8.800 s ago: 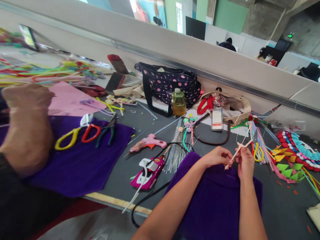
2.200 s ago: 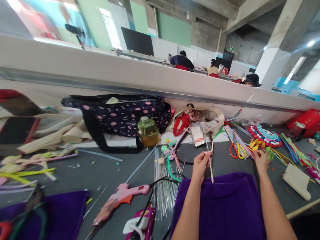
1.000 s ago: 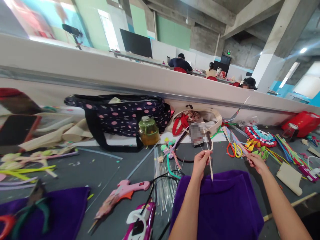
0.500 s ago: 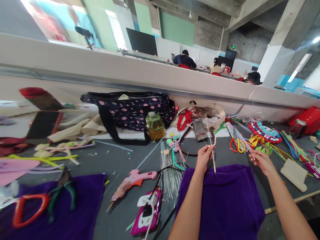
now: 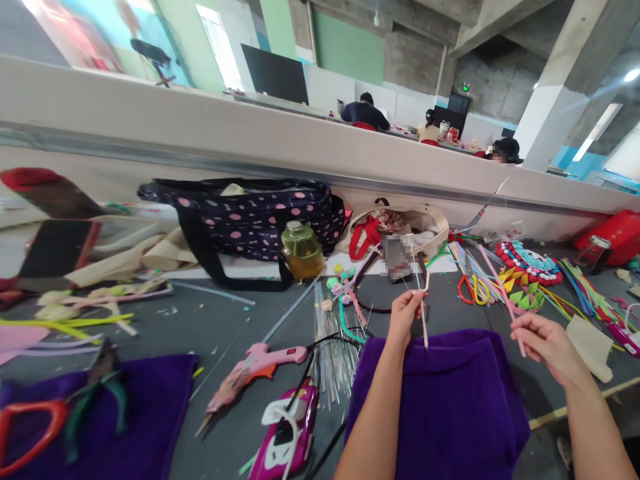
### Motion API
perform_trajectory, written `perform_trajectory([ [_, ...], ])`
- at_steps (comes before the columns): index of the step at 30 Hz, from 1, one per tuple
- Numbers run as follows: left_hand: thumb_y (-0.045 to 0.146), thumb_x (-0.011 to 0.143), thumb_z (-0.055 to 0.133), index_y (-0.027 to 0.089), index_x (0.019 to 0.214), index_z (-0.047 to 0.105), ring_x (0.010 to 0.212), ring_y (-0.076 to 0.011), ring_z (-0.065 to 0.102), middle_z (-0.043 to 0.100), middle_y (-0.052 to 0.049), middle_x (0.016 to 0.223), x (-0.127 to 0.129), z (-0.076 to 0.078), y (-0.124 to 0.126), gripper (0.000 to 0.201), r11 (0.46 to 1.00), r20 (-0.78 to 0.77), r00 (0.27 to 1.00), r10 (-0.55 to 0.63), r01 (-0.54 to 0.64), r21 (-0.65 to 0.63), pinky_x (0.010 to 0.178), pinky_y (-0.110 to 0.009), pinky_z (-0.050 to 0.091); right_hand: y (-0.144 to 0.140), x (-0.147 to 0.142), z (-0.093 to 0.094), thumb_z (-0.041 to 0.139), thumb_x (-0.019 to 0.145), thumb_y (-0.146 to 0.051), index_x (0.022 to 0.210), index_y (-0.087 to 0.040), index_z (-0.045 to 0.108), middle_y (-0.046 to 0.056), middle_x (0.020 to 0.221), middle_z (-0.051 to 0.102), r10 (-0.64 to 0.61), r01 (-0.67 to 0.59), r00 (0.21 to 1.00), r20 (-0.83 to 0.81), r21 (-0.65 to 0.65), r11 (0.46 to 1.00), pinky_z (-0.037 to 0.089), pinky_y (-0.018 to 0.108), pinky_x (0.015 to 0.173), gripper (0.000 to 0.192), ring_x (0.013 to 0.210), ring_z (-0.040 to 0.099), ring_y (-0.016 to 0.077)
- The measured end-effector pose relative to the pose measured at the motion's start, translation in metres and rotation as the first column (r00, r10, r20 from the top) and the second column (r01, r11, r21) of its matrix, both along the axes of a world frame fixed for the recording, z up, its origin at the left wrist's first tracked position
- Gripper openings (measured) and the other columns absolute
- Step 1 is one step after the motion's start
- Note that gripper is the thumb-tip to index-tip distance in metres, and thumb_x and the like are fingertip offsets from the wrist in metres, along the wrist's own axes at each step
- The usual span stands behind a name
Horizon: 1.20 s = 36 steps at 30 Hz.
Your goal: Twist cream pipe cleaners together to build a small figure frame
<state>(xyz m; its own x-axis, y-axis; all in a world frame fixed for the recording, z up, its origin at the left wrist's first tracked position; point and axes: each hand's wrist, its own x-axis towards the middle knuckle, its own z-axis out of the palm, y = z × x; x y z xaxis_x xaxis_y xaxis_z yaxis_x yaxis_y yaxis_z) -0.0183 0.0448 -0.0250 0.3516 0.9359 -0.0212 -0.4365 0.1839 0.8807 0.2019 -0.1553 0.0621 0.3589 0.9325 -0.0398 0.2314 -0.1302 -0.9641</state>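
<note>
On the near left of the grey table [image 5: 225, 320], a purple cloth [image 5: 100, 427] carries red-handled scissors [image 5: 25, 430] and pliers [image 5: 95, 393]. More to the right lie a pink glue gun [image 5: 255, 367] and a bundle of thin wires [image 5: 333, 347]. Above the second purple cloth [image 5: 440, 407], the left hand [image 5: 406, 317] pinches a cream pipe cleaner stem [image 5: 423, 313] between closed fingers, upright. The right hand [image 5: 547, 343], which half a second ago was reaching into the far pile of chenille stems [image 5: 475, 267], now holds one pink pipe cleaner [image 5: 503, 300] in closed fingers, lifted free and brought nearer. So it seems a new piece is taken for joining.
</note>
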Motion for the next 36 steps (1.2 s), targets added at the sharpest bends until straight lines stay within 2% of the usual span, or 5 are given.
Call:
perform_trajectory([
  [9,0.049,0.064,0.071,0.012,0.078,0.069,0.045,-0.006,0.042,0.056,0.0,0.056,-0.002,0.002,0.0,0.039,0.999,-0.006,1.0,-0.001,0.0,-0.033,0.042,-0.017,0.031,0.088,0.048,-0.037,0.056,0.077,-0.037,0.084,-0.019,0.063,0.003,0.072,0.065,-0.022,-0.016,0.862,0.507,0.071,0.997,0.044,0.027,0.063,0.02,0.065,0.058,0.0179],
  [18,0.051,0.062,0.072,0.011,0.078,0.07,0.044,-0.0061,0.042,0.055,0.0,0.054,-0.004,0.002,0.001,0.042,0.998,-0.011,1.0,0.014,-0.014,-0.053,0.041,-0.018,0.03,0.137,0.068,-0.06,0.051,0.075,-0.016,0.073,-0.021,0.065,-0.001,0.058,0.061,0.095,0.031,0.655,0.75,-0.152,0.988,0.038,0.024,0.06,0.015,0.06,0.059,0.0171],
  [25,0.05,0.066,0.07,0.012,0.078,0.07,0.045,-0.0058,0.042,0.054,0.0,0.055,-0.006,0.002,0.001,0.04,0.998,-0.018,1.0,0.006,-0.008,-0.059,0.042,-0.018,0.03,0.155,0.088,-0.055,0.056,0.079,-0.019,0.089,-0.022,0.068,0.007,0.091,0.066,0.036,0.194,0.483,0.875,-0.147,0.97,0.031,0.025,0.06,0.016,0.082,0.06,0.0203],
  [32,0.049,0.066,0.07,0.013,0.077,0.07,0.045,-0.0053,0.042,0.054,0.001,0.056,-0.008,0.002,0.003,0.037,0.997,-0.029,0.999,0.035,-0.036,-0.064,0.043,-0.018,0.031,0.142,0.075,-0.06,0.049,0.085,-0.033,0.084,-0.024,0.068,0.004,0.076,0.068,0.015,0.24,0.448,0.894,-0.137,0.961,0.028,0.026,0.053,0.02,0.069,0.06,0.0199],
  [36,0.048,0.066,0.07,0.013,0.077,0.07,0.045,-0.0054,0.042,0.054,0.001,0.055,-0.008,0.003,0.002,0.037,0.997,-0.028,0.999,0.033,-0.035,-0.073,0.043,-0.018,0.03,0.112,0.077,-0.076,0.045,0.086,-0.044,0.082,-0.023,0.068,0.006,0.071,0.068,-0.143,0.358,0.452,0.881,-0.032,0.933,0.029,0.027,0.053,0.032,0.063,0.058,0.0218],
])
